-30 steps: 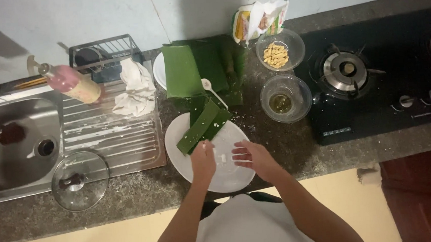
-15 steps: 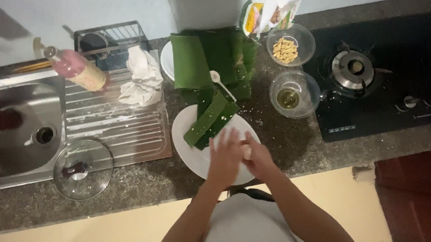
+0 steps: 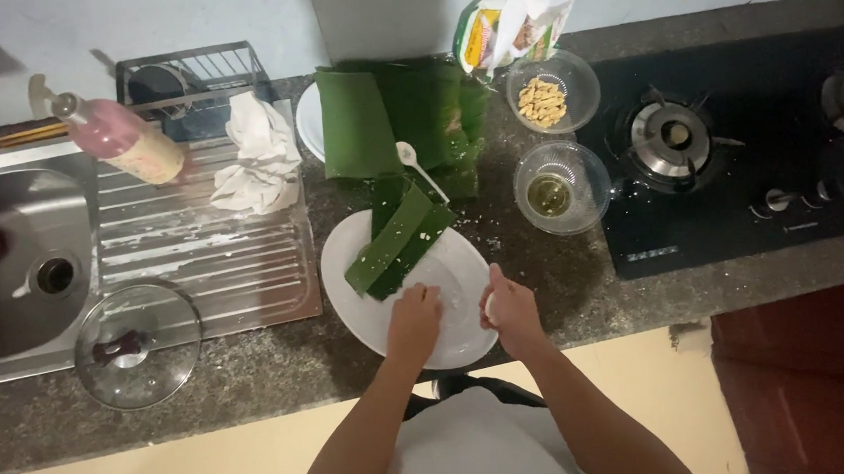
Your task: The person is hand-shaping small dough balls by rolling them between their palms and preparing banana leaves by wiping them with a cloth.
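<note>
— What's under my hands?
— A round white plate (image 3: 343, 305) flat on the bench, near its front edge.
— And on it?
— Folded green leaf strips (image 3: 398, 240), lying slantwise across its upper left part.

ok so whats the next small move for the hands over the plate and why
Probably bring the two hands together over the white plate. The left hand and right hand each seem to pinch a small white lump, though it is too small to tell, and the folded green leaf strips lie ready on the plate's far side.
</note>
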